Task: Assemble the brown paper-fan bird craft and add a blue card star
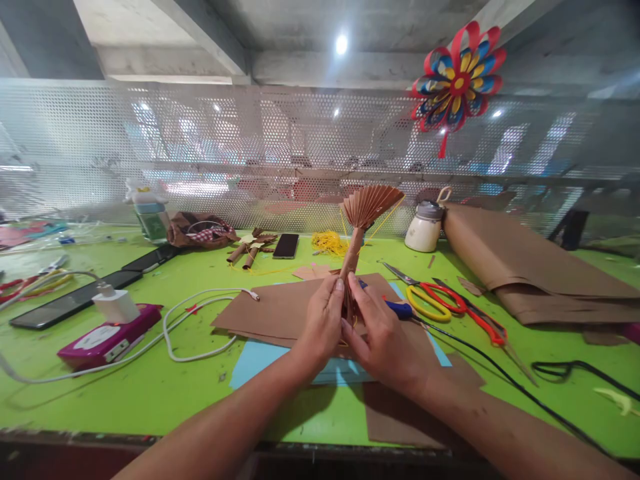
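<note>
Upright in front of me stands a brown paper piece: a rolled paper tube topped by a pleated paper fan, with yellow string running down from the fan's edges. My left hand grips the tube's lower end between thumb and fingers. From the other side my right hand closes on the same lower end; its fingertips are partly hidden. Beneath both hands lie brown paper sheets over light blue paper. Behind my right hand shows a blue-handled tool with a black cord, its front end hidden.
Yellow-handled scissors and red-handled scissors lie right, near folded brown paper and a white jar. Behind are yellow string, a phone and paper rolls. A purple power strip with white cable sits left.
</note>
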`<move>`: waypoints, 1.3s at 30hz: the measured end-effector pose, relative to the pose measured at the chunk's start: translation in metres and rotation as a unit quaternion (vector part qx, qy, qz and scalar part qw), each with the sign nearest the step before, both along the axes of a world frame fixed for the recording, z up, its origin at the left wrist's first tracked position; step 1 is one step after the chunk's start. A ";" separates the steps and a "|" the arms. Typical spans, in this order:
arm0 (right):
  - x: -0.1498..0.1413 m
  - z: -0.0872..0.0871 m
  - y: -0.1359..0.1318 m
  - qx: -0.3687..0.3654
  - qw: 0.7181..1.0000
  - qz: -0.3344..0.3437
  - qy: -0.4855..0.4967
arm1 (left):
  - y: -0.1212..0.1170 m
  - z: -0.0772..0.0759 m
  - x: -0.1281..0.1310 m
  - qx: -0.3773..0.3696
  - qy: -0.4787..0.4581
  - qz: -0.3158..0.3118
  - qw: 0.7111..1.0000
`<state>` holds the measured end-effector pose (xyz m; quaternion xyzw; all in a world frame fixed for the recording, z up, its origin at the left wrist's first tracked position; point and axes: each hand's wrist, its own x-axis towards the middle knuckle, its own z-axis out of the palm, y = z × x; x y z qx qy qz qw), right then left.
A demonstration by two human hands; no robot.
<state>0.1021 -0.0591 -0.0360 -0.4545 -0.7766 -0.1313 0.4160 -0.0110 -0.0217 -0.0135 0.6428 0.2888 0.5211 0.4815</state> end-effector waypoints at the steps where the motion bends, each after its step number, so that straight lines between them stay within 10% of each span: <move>1: 0.000 0.000 0.000 0.001 1.000 -0.002 -0.001 | 0.000 0.000 0.000 -0.003 -0.001 -0.001 1.000; 26: 0.000 -0.005 0.004 -0.008 1.000 0.006 0.017 | 0.002 -0.001 -0.001 -0.008 -0.012 0.003 1.000; 39: 0.003 0.000 -0.001 0.019 0.993 0.023 0.116 | 0.019 -0.004 -0.004 -0.258 -0.204 -0.116 0.937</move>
